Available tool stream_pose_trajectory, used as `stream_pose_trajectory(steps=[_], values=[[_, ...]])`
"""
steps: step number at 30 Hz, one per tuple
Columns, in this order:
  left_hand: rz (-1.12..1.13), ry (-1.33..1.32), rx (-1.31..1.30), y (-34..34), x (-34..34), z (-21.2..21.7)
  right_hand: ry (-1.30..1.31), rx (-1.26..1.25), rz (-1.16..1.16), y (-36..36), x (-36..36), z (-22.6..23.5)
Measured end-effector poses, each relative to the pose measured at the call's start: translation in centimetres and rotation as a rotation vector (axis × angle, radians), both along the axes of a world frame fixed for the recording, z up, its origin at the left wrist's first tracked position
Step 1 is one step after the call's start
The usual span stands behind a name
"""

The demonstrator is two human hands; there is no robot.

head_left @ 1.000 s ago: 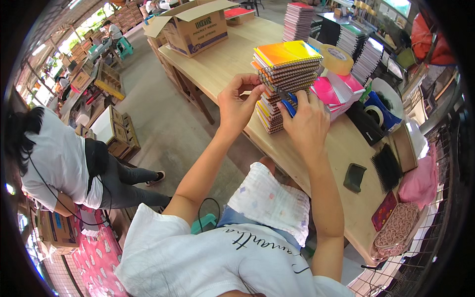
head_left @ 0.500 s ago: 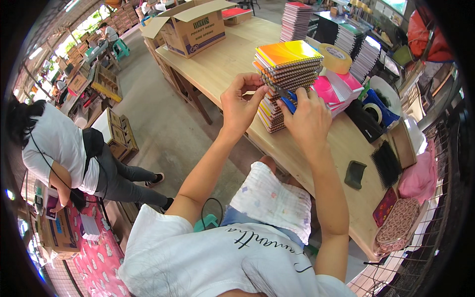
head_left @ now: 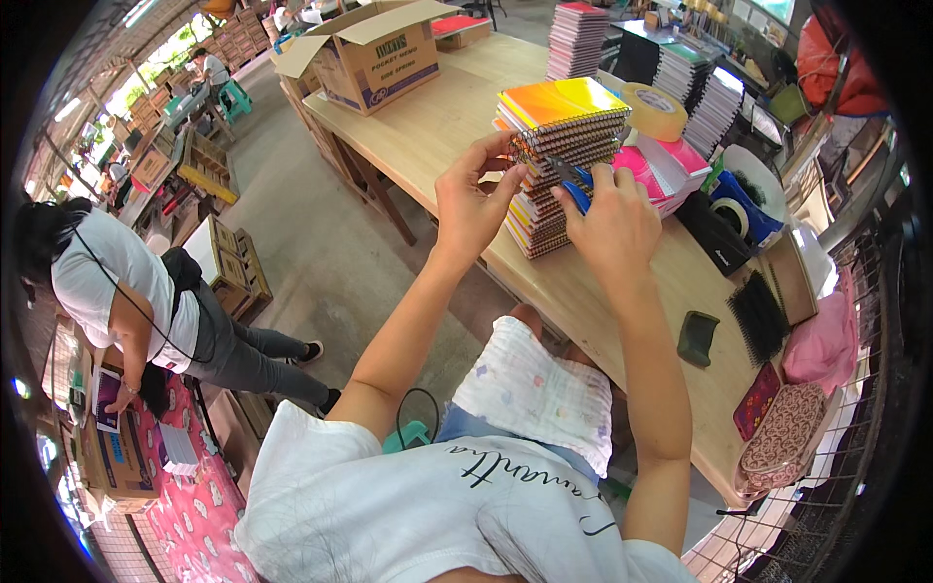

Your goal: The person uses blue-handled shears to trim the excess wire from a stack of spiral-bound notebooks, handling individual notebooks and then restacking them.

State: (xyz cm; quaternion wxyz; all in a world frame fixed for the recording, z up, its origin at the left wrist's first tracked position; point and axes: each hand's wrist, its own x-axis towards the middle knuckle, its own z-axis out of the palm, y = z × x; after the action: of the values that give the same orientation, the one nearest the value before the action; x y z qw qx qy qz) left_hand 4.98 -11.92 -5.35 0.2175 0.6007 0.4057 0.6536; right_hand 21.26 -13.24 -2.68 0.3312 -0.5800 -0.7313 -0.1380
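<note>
A tall stack of spiral notebooks [head_left: 566,102] with orange and yellow covers stands near the table edge, its wire coils facing me. At the stack's left corner, my left hand [head_left: 474,199] has its thumb and fingers curled in at the end of a coil. What sits between those fingertips is too small to make out. My right hand [head_left: 614,219] grips blue-handled pliers [head_left: 575,185], whose dark jaws point at the coils in the middle of the stack.
Behind the stack lie a tape roll [head_left: 654,109] and pink notebooks [head_left: 671,175]. Along the right are a black brush [head_left: 758,316], a dark green holder [head_left: 697,338] and a patterned pouch [head_left: 785,437]. An open carton [head_left: 379,63] stands far left; a co-worker [head_left: 136,282] bends at another table.
My right hand has drawn the pliers slightly right, away from my left fingertips. My left hand stays nearly in place. The co-worker at left leans lower.
</note>
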Motion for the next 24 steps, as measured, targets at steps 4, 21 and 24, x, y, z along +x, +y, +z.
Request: stream_pose_trajectory(steps=[4, 21, 24], values=[[0.033, 0.046, 0.004, 0.1, 0.3, 0.3, -0.01, -0.074, 0.014, 0.4, -0.4, 0.5], [0.083, 0.057, 0.089, 0.3, 0.4, 0.8, -0.026, -0.049, 0.045, 0.7, -0.6, 1.3], [0.091, 0.033, 0.086, 0.7, 0.6, 0.8, -0.001, -0.172, 0.058, 1.1, -0.5, 1.4]])
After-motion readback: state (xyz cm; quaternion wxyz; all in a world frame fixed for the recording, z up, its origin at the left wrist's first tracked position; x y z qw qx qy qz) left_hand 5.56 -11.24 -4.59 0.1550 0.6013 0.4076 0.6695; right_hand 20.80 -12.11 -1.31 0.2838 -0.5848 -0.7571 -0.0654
